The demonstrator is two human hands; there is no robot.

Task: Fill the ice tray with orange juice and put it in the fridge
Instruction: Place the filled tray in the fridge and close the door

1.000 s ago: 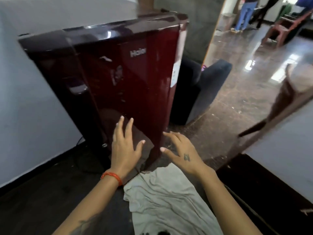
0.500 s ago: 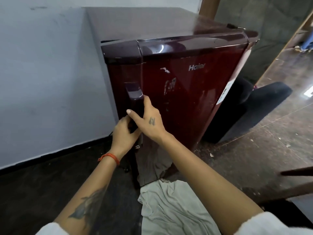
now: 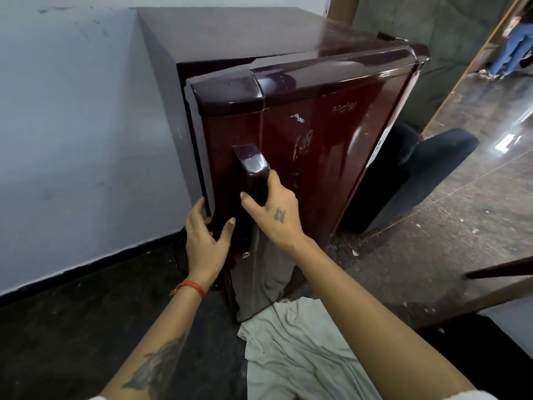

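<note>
Fridge door [image 3: 317, 174] has swung slightly ajar.
Glossy maroon, scuffed; right hand [image 3: 274, 210] grasps handle [image 3: 252, 171], left hand [image 3: 204, 238] curls round door edge.

The one word that can be read is the brand "Haier" in pale raised letters on the dark red fridge door [image 3: 317, 145], upper middle of the frame. A white sticker [image 3: 375, 151] on the door's right edge, right of centre, carries print too small to read. Scuffed pale marks left of the brand spell nothing legible.
</note>
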